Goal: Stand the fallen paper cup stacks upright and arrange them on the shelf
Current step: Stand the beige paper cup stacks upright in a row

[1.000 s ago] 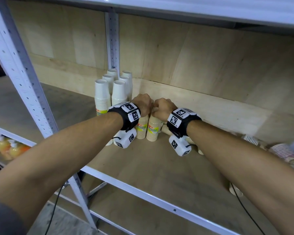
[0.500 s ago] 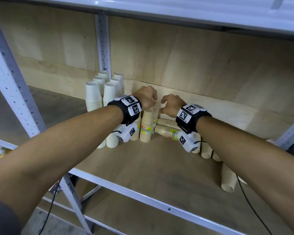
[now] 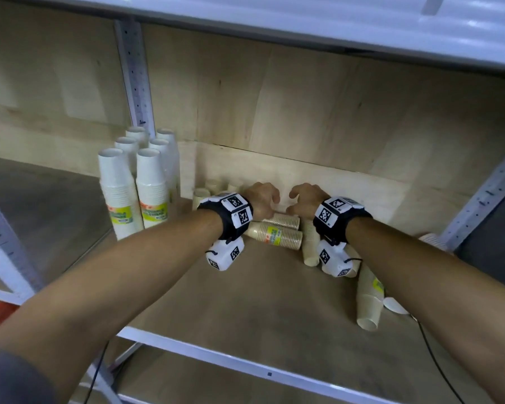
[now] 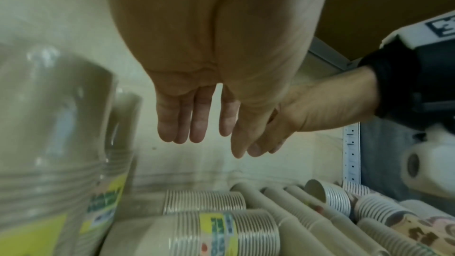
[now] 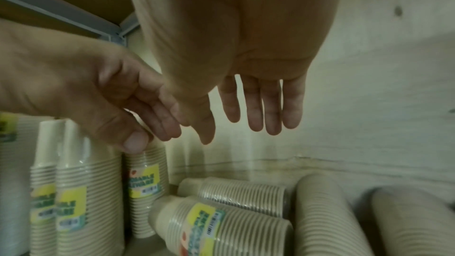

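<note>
Two beige paper cup stacks lie on their sides at the back of the shelf: one with a yellow label [image 3: 274, 234] [image 5: 221, 227] and one behind it [image 3: 285, 220] [image 5: 241, 192]. My left hand [image 3: 267, 199] [image 4: 194, 124] and right hand [image 3: 299, 199] [image 5: 246, 120] hover side by side just above them, fingers pointing down and holding nothing. Upright beige stacks [image 5: 145, 186] stand left of the fallen ones, under my left thumb; whether it touches them is unclear. Tall white stacks [image 3: 117, 193] stand upright further left.
More fallen beige stacks lie to the right [image 3: 309, 246] [image 3: 369, 298], with patterned cup stacks [image 4: 406, 227] beyond them. Metal posts [image 3: 134, 77] [image 3: 484, 196] frame the bay and a white rail [image 3: 216, 357] edges the front. The upper shelf hangs close overhead.
Both hands let go of the upright beige stacks they gripped by the tops. They have shifted right and now hang empty over the fallen stacks.
</note>
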`<state>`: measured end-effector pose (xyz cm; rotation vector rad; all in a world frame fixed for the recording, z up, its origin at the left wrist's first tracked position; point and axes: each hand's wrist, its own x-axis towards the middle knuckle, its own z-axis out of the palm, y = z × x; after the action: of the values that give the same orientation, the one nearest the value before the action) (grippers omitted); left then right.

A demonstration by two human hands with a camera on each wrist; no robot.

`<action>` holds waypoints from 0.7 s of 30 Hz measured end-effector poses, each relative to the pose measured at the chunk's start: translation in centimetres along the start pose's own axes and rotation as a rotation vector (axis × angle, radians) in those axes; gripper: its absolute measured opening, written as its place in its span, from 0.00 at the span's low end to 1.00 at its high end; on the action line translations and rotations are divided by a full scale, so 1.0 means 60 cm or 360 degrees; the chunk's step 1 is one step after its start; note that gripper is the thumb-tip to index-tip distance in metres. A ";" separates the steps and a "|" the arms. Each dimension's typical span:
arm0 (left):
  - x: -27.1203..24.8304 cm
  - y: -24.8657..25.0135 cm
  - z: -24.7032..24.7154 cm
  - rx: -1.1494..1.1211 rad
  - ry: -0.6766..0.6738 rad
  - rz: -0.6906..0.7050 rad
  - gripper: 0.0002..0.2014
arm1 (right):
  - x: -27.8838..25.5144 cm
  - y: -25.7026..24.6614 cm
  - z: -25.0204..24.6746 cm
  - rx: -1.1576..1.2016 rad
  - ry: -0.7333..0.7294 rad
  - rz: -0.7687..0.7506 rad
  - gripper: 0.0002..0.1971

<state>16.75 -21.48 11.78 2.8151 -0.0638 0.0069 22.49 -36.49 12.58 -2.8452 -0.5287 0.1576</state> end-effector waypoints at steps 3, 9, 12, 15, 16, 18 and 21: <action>0.010 0.004 0.038 0.0051 -0.0036 -0.0029 0.15 | 0.014 0.014 0.013 -0.0016 -0.0074 -0.0008 0.31; 0.019 -0.012 0.079 0.0017 -0.0168 -0.0095 0.20 | 0.053 0.027 0.047 0.0014 -0.0199 -0.0068 0.32; 0.022 -0.018 0.096 0.0062 -0.0156 -0.0130 0.15 | 0.073 0.032 0.061 0.0030 -0.0224 -0.0110 0.31; 0.024 -0.028 0.109 0.0127 -0.0107 -0.0086 0.16 | 0.087 0.035 0.075 0.0032 -0.0251 -0.0153 0.31; 0.024 -0.030 0.111 0.0118 -0.0115 -0.0083 0.16 | 0.091 0.036 0.081 0.0016 -0.0262 -0.0173 0.31; 0.027 -0.034 0.119 0.0097 -0.0125 -0.0083 0.15 | 0.095 0.033 0.091 -0.0029 -0.0272 -0.0212 0.31; 0.030 -0.039 0.127 0.0081 -0.0114 -0.0093 0.11 | 0.099 0.028 0.101 -0.0087 -0.0267 -0.0252 0.28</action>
<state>18.63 -21.76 3.86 2.8668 0.0026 -0.1071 27.68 -34.54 5.95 -2.8423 -0.8015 0.3599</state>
